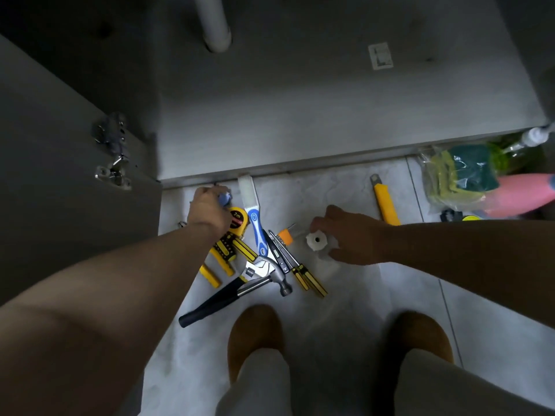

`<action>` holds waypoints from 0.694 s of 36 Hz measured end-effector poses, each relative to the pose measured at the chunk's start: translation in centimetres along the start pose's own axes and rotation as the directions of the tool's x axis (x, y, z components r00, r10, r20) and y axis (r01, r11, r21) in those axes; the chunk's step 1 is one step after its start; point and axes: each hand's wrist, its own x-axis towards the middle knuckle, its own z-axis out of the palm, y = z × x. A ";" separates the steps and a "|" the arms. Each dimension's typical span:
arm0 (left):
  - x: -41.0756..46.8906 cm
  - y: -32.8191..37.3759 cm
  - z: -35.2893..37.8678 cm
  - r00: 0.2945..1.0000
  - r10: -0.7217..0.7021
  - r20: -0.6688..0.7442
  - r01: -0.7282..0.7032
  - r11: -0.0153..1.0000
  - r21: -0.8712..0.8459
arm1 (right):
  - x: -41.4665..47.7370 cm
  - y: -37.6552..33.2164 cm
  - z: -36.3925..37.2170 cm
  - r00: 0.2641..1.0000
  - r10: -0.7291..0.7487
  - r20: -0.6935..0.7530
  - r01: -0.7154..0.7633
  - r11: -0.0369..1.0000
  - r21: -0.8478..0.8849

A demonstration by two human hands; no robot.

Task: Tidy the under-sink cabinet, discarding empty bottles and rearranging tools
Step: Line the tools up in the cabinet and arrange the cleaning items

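A heap of tools lies on the pale floor tiles in front of the open cabinet: a yellow 2m tape measure (238,221), a blue and white brush (253,217), yellow-handled screwdrivers (309,279), a hammer (240,291), an adjustable wrench (255,270) and yellow pliers (220,259). My left hand (208,210) is closed around a small bluish object (224,199) just above the tape measure. My right hand (350,238) reaches over a small white ribbed fitting (315,240), fingers curled at both sides of it, beside a small orange piece (285,236).
The cabinet floor (300,115) holds a white drain pipe (214,25) and a small white plate (380,55). The cabinet door (60,175) stands open on the left. A yellow utility knife (386,202), bagged sponges (459,175) and a pink bottle (519,195) lie right. My slippers (255,331) are below.
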 end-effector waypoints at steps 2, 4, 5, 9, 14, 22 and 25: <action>0.5 -0.2 0.1 0.998 -0.058 -0.040 0.055 0.996 -0.071 | 1.0 -0.4 0.5 0.999 -0.018 -0.032 0.018 1.000 0.000; 0.8 -0.4 0.2 0.992 -0.112 -0.061 0.103 0.986 -0.132 | 1.7 -0.7 1.2 0.998 -0.018 -0.064 0.017 1.000 -0.012; 0.8 -0.4 0.1 0.989 -0.127 -0.070 0.116 0.982 -0.151 | 1.9 -0.8 1.6 0.998 -0.015 -0.064 0.014 1.000 -0.025; 1.1 -0.8 0.1 0.984 -0.143 -0.107 0.128 0.982 -0.139 | 2.1 -0.9 3.2 0.998 0.009 -0.068 -0.014 0.998 -0.069; 1.3 -1.4 0.1 0.984 -0.138 -0.112 0.129 0.988 -0.084 | 1.5 -0.6 3.6 0.997 0.038 -0.066 -0.046 0.991 -0.123; -1.7 -0.2 -0.1 0.967 0.180 -0.178 -0.161 0.980 0.119 | -2.2 2.4 0.6 0.925 0.179 -0.336 -0.168 0.984 0.061; -3.0 1.0 0.6 0.932 0.344 -0.112 -0.329 0.935 0.133 | -3.4 4.8 -0.5 0.837 0.334 -0.433 -0.292 0.943 0.162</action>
